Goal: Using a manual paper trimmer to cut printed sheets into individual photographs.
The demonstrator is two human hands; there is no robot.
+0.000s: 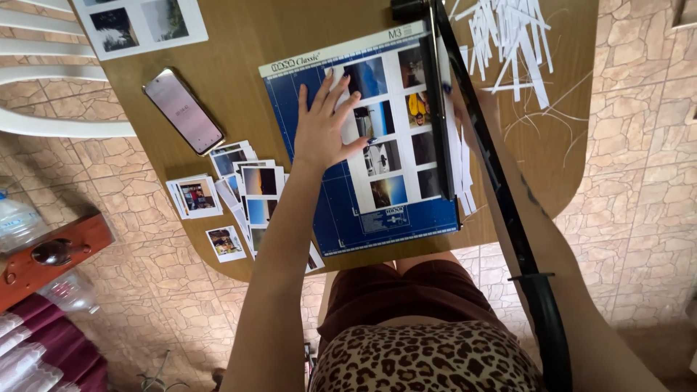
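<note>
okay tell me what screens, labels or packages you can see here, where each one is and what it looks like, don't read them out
Phone: on the wooden table, beyond the cut photos; slim rectangle, pale pinkish lit screen.
Label strip: far edge of the blue paper cutter, beyond the left hand; narrow white band, dark print.
Small label: cutter's near edge; white rectangle.
Water bottle: left edge, on the floor; clear plastic, blue label.

I see the left hand [324, 125] flat, palm down, fingers [303, 99] spread and pointing away from the body, thumb out to the right. Left forearm runs straight up from bottom centre, wrist in line. Right hand [475, 109] reaches further out, mostly hidden; can't tell its grip. Right forearm comes in diagonally from bottom right, elbow low.
</note>
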